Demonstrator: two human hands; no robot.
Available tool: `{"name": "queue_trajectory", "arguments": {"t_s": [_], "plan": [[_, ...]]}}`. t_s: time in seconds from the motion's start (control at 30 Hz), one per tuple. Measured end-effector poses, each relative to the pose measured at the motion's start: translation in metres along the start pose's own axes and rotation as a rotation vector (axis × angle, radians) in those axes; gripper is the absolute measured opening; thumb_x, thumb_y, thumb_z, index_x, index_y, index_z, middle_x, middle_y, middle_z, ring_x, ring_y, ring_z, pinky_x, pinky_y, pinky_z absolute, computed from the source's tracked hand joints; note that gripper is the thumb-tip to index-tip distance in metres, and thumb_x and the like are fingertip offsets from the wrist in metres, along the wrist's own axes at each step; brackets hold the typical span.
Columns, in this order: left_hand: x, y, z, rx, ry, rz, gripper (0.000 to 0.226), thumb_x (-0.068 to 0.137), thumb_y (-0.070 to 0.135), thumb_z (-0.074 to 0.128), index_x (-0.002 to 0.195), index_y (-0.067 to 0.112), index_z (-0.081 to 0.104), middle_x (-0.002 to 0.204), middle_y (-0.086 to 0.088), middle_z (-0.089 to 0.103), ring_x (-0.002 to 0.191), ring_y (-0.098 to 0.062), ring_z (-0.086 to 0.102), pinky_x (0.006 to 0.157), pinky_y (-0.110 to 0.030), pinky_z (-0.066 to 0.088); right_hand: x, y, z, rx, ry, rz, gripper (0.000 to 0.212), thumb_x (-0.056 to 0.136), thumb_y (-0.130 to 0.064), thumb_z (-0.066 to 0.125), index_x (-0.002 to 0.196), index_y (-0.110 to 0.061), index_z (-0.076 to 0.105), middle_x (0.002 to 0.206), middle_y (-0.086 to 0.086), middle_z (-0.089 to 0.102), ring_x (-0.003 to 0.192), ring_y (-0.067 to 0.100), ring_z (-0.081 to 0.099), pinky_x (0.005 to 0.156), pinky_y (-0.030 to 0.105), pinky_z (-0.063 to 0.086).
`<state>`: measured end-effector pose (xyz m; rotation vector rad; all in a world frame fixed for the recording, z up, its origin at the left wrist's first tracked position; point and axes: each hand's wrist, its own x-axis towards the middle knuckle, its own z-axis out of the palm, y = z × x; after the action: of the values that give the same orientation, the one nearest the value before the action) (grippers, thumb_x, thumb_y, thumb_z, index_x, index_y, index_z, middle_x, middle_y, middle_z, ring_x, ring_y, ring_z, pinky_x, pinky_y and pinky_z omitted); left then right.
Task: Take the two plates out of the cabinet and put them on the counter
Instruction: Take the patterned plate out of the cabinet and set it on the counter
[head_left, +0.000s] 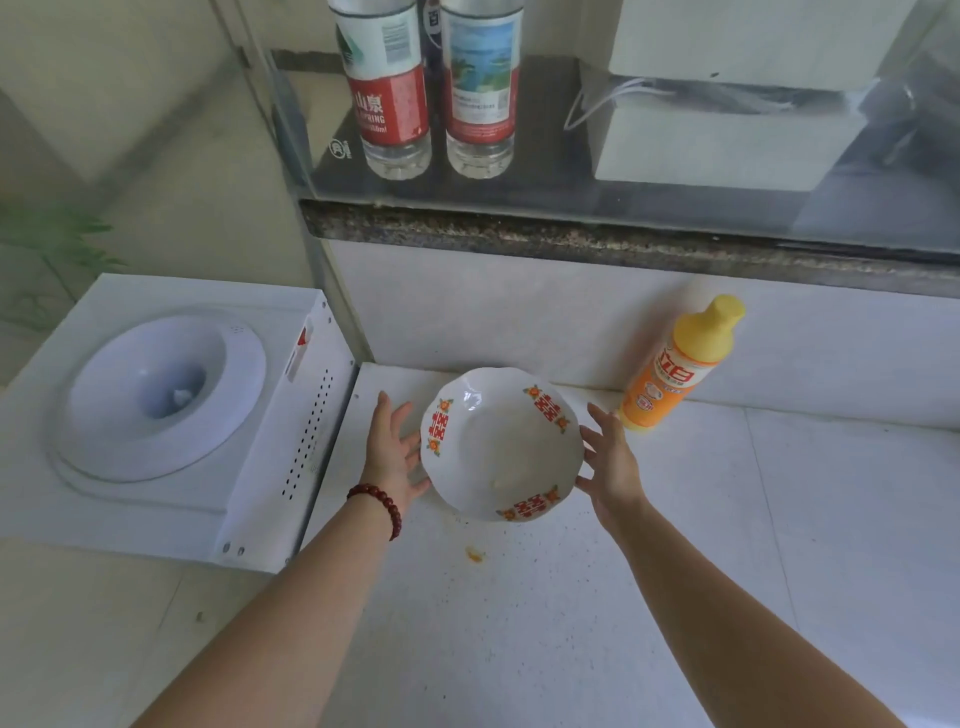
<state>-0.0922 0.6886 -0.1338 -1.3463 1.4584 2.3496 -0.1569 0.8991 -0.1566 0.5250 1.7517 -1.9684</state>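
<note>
Your left hand (393, 451) and right hand (609, 464), fingers spread, touch the two sides of the plate (500, 441) (white, red marks) on the counter (545, 623), frame centre.

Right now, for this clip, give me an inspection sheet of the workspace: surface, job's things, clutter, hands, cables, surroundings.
Surface: white counter, speckled with dark crumbs and an orange smear.
Job's things: one white plate with red and orange motifs, between both hands; whether it rests on the counter cannot be told. Second plate and cabinet not seen.
Clutter: yellow-capped orange detergent bottle upright by the wall.
Hands: left hand and right hand open, fingers at the plate's rim; red bead bracelet on the left wrist.
Cables: white cord by the box on the ledge.
Surroundings: water dispenser top at left; two water bottles on the ledge.
</note>
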Motion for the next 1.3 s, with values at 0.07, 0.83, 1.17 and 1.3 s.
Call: {"name": "queue_trajectory", "arguments": {"t_s": [0.07,0.83,1.17,1.3], "plan": [[0.003,0.000,0.001,0.000,0.001,-0.004,0.066,0.083,0.071,0.023,0.135,0.035,0.041,0.146,-0.009,0.041,0.132,-0.028,0.039,0.102,-0.055,0.030,0.003,0.000,-0.001,0.001,0.001,0.010,0.054,0.097,-0.052,0.022,0.143,-0.025,0.031,0.150,0.011,0.035,0.136,0.033,0.034,0.102,0.055,0.032],[-0.063,-0.011,-0.010,0.089,-0.050,0.268,0.054,0.089,0.053,0.039,0.139,0.033,0.038,0.153,0.006,0.029,0.141,-0.016,0.023,0.113,-0.049,0.019,-0.062,0.011,-0.007,-0.059,0.105,-0.155,0.046,0.092,-0.030,0.051,0.135,-0.016,0.045,0.137,0.004,0.048,0.113,0.017,0.044,0.099,0.040,0.041],[-0.171,-0.063,-0.073,0.088,-0.235,0.334,0.046,0.089,0.050,0.041,0.133,0.036,0.045,0.146,0.007,0.039,0.135,-0.017,0.032,0.106,-0.045,0.025,-0.206,0.064,-0.015,0.109,0.129,-0.271,0.026,0.090,-0.025,0.057,0.115,-0.020,0.057,0.106,-0.008,0.059,0.113,0.021,0.053,0.086,0.034,0.049],[-0.220,-0.095,-0.105,0.127,-0.313,0.362,0.044,0.090,0.048,0.039,0.131,0.035,0.047,0.142,0.004,0.042,0.132,-0.019,0.036,0.107,-0.046,0.027,-0.275,0.104,-0.018,0.095,0.134,-0.318,0.021,0.093,-0.025,0.054,0.113,-0.020,0.057,0.109,-0.005,0.058,0.115,0.023,0.054,0.094,0.037,0.049]]}}
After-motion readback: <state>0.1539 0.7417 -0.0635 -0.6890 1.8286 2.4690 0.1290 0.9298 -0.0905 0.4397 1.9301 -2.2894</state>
